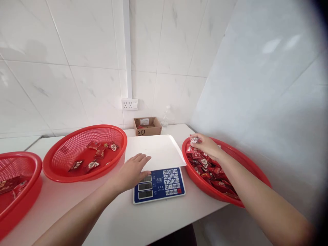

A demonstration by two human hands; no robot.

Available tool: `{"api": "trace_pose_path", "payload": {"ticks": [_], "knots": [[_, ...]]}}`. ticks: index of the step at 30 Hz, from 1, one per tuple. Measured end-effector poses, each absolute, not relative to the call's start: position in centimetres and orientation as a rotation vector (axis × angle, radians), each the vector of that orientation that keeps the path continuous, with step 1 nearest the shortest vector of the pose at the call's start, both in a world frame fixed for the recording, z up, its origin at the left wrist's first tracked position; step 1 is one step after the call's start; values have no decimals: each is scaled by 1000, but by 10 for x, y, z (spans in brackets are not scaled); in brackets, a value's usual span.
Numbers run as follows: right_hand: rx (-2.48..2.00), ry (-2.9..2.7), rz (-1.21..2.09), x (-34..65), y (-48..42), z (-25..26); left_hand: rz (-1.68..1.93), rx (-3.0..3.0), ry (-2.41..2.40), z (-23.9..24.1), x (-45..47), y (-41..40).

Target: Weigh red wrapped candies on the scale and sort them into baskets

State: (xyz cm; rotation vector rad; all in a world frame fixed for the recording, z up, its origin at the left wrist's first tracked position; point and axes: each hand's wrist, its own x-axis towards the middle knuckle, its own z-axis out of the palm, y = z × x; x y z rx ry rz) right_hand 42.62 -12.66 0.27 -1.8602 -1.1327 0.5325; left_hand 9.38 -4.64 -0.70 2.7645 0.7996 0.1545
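My left hand (133, 171) lies flat with fingers stretched out on the front left of a white and blue digital scale (160, 184), partly covering its display. The scale's white platter (156, 150) is bare. My right hand (205, 145) reaches into a red mesh basket (253, 171) on the right, which is full of red candy packets (207, 171). Its fingers are pinched on one red packet (195, 140) at the basket's far rim.
A second red basket (84, 152) with several packets sits left of the scale, and a third one (17, 184) is at the far left. A small cardboard box (147, 126) and a clear bottle (165, 118) stand by the tiled wall. A wall panel closes the right side.
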Motion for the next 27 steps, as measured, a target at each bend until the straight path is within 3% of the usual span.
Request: {"api": "trace_pose_path", "payload": {"ticks": [5, 16, 24, 27], "knots": [[-1586, -1152, 822, 364, -93, 9, 146, 2810, 788, -2, 105, -51], [-1739, -1567, 803, 336, -69, -20, 100, 2928, 638, -9, 119, -35], [-2215, -1575, 218, 410, -87, -19, -39, 2922, 592, -22, 147, 16], [-2405, -1498, 213, 449, -110, -29, -19, 2920, 622, -22, 145, 25]]}}
